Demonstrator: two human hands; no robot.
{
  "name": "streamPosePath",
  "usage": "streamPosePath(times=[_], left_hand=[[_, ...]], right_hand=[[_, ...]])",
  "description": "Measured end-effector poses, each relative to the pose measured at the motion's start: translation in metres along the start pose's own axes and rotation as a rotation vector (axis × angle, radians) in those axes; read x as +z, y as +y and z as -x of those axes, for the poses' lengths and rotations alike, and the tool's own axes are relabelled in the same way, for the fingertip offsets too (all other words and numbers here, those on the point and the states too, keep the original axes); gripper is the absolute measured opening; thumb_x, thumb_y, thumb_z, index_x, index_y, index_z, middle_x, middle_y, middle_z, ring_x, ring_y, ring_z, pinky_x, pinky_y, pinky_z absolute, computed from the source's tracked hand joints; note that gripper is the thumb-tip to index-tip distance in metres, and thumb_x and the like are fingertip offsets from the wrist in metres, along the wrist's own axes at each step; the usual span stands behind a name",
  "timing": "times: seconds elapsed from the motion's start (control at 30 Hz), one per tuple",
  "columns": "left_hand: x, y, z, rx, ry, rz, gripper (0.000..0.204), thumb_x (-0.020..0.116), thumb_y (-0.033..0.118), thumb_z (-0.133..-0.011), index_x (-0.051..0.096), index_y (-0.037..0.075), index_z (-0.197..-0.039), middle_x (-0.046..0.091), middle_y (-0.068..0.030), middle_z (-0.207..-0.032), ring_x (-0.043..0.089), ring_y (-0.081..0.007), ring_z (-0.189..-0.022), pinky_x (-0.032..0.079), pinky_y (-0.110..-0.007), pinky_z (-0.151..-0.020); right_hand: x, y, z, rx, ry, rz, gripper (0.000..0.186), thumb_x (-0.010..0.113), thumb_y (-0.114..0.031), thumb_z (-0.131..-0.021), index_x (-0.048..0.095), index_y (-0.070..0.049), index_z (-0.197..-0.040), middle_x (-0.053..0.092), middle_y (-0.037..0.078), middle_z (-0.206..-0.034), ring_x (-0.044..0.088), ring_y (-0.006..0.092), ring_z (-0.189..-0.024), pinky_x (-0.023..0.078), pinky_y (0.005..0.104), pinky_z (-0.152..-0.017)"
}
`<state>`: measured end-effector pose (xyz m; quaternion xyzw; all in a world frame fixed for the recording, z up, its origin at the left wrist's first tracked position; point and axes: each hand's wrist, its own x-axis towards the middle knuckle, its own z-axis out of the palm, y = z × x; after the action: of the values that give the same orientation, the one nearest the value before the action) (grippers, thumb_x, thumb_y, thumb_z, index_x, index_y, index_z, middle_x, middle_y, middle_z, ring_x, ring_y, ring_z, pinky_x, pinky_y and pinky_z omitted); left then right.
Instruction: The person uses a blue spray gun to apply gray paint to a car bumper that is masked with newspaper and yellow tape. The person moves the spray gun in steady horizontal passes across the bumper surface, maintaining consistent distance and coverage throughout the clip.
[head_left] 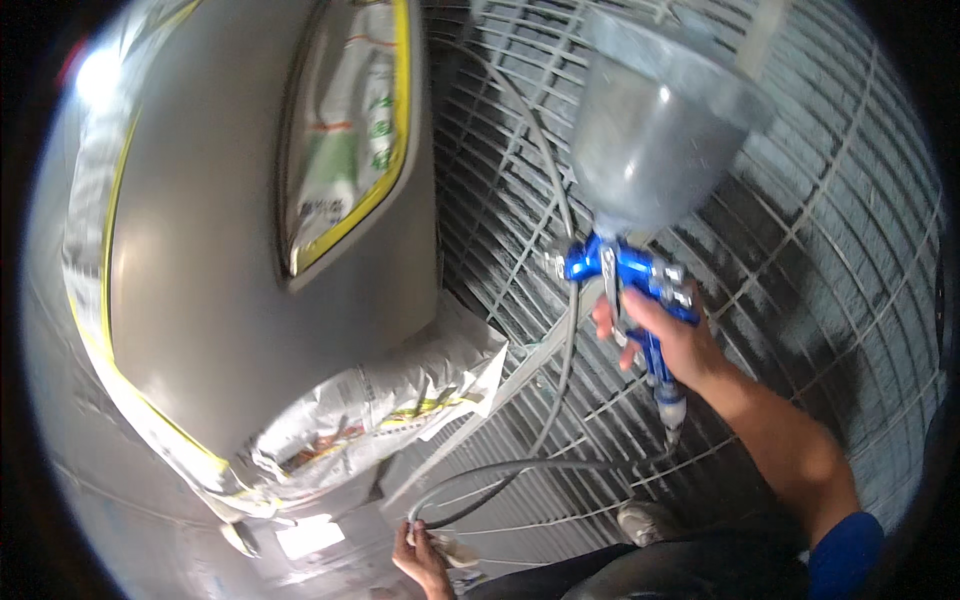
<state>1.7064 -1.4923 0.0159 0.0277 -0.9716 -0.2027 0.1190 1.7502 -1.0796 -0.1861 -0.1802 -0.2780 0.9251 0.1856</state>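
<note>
While right hand [672, 335] grips spray gun [630, 280] | left hand [425, 560] pinches hose [560, 380] | panel edge [432, 200] near

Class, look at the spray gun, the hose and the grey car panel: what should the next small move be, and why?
Probably swing the spray gun left toward the grey panel. The right hand holds it over the floor grating, nozzle away from the panel, while the left hand holds the hose gathered low, off the masking paper.

glossy grey panel [230, 290], paper masking [390, 400], metal grating [800, 250]

Right hand [665, 335] raised, fingers clenched; left hand [422, 558] low, fingers curled.
</note>
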Motion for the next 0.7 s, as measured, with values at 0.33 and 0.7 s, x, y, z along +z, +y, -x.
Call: streamPosePath(times=[0.33, 0.7], left_hand=[[-0.037, -0.011, 0.009, 0.103, 0.001, -0.122, 0.02, 0.077, 0.003, -0.076, 0.069, -0.005, -0.093, 0.062, -0.0069, -0.069, 0.054, -0.0119, -0.068, 0.047, -0.029, -0.064], [-0.058, 0.007, 0.028, 0.124, -0.107, -0.163, 0.026, 0.08, 0.002, -0.068, 0.068, -0.006, -0.09, 0.063, -0.0117, -0.07, 0.057, -0.0143, -0.065, 0.047, -0.03, -0.062]], right_hand=[[0.059, 0.012, 0.036, -0.089, -0.067, 0.11, 0.027, 0.059, -0.026, -0.097, 0.065, -0.002, -0.107, 0.07, 0.009, -0.096, 0.068, 0.0147, -0.086, 0.058, 0.0257, -0.055], [0.1, 0.011, 0.045, -0.216, 0.005, 0.38, 0.029, 0.057, -0.025, -0.098, 0.065, 0.001, -0.108, 0.067, 0.01, -0.099, 0.065, 0.0155, -0.088, 0.056, 0.0288, -0.057]])
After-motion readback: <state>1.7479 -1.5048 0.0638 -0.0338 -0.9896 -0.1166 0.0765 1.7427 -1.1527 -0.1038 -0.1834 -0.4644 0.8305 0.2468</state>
